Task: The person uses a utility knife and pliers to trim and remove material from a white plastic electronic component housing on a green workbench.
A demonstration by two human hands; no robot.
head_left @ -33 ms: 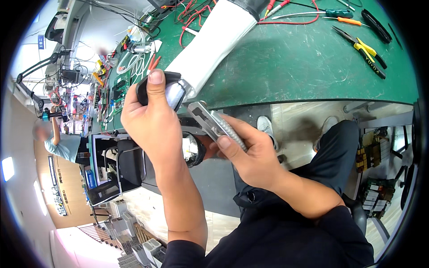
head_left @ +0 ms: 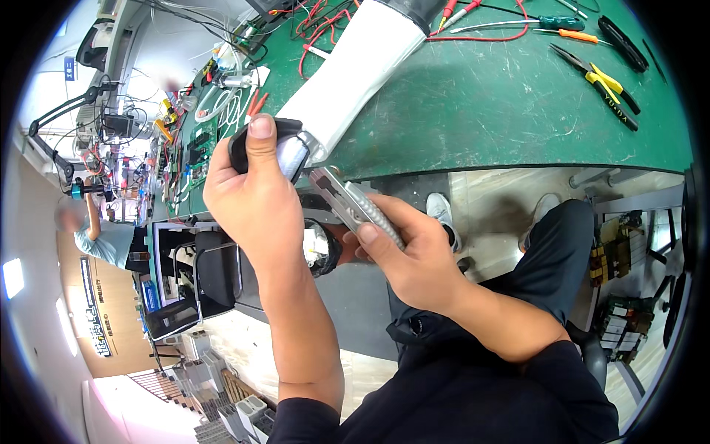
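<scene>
A long white tube (head_left: 355, 70) lies slanted across the green bench (head_left: 503, 111), its near end sticking out over the front edge. My left hand (head_left: 255, 200) grips that end, thumb on its black cap (head_left: 238, 148), beside a shiny metal section (head_left: 292, 157). My right hand (head_left: 414, 259) holds a grey metal utility knife (head_left: 347, 203), whose tip points up at the tube's near end. A round black piece with a shiny inside (head_left: 322, 248) shows just below, between my two hands; what holds it is hidden.
Yellow-handled pliers (head_left: 603, 81), screwdrivers (head_left: 562, 26) and red wires (head_left: 310, 18) lie at the back of the bench. Circuit boards and cables (head_left: 196, 148) crowd its left end. Another person (head_left: 103, 237) works at far left. A black chair (head_left: 214, 274) stands below the bench.
</scene>
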